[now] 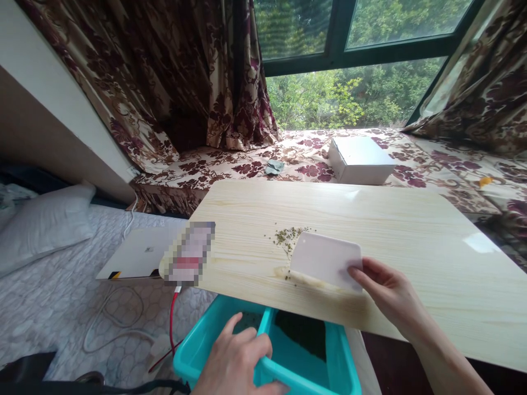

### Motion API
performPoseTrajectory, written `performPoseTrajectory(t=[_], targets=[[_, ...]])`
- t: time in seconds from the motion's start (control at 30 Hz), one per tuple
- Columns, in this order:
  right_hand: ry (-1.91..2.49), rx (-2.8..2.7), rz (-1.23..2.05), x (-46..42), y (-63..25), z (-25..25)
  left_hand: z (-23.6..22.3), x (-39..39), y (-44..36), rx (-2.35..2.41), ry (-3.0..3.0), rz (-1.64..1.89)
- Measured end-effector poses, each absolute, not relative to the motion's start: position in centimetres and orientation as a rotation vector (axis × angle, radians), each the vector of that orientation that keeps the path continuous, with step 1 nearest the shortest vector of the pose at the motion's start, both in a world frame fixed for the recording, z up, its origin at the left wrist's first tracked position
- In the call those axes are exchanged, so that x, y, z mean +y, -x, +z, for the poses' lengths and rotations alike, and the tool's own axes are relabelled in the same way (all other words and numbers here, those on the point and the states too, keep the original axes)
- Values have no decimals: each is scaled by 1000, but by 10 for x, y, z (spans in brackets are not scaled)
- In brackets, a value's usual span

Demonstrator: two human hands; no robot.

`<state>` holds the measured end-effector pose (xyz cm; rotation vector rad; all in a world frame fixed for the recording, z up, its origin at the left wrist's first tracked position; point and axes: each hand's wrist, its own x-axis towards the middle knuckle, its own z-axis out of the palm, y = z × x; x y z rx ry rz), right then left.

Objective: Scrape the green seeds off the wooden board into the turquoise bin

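My right hand (pixel 389 282) pinches the right edge of a thin white scraper (pixel 325 258), a flat plate with rounded corners, low over the tabletop (pixel 247 219). Small greenish-brown grains (pixel 287 237) lie scattered against and beyond the scraper's left edge, with a few stray ones in front of it. My left hand (pixel 242 356) is over a turquoise two-compartment bin (pixel 343 351) below the table's near edge, its fingers curled at the divider and the index finger raised. Dark grains (pixel 302 332) fill part of the right compartment; the left compartment is partly hidden by my hand.
A phone (pixel 189 255) with a red cable (pixel 172 318) lies at the table's left end. Behind the table, a white box (pixel 362 159) and a crumpled grey-green cloth (pixel 274 167) rest on the floral window seat. A laptop-like white slab (pixel 135 252) is on the bed at left.
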<state>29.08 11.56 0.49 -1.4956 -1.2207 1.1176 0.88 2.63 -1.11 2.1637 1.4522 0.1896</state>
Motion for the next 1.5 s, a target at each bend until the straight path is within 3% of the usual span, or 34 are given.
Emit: performPoseTrajectory(t=[0.97, 1.13, 1.33, 1.5], targets=[[1472, -1275, 1287, 110, -287, 2, -14, 22, -4, 1472, -2128, 238], [1458, -1424, 1437, 103, -299, 6, -14, 23, -3, 1475, -2138, 245], [1412, -1213, 1221, 112, -287, 8, -13, 23, -4, 1478, -2123, 246], [1372, -1242, 1229, 122, -276, -3, -16, 22, -3, 1483, -2133, 259]])
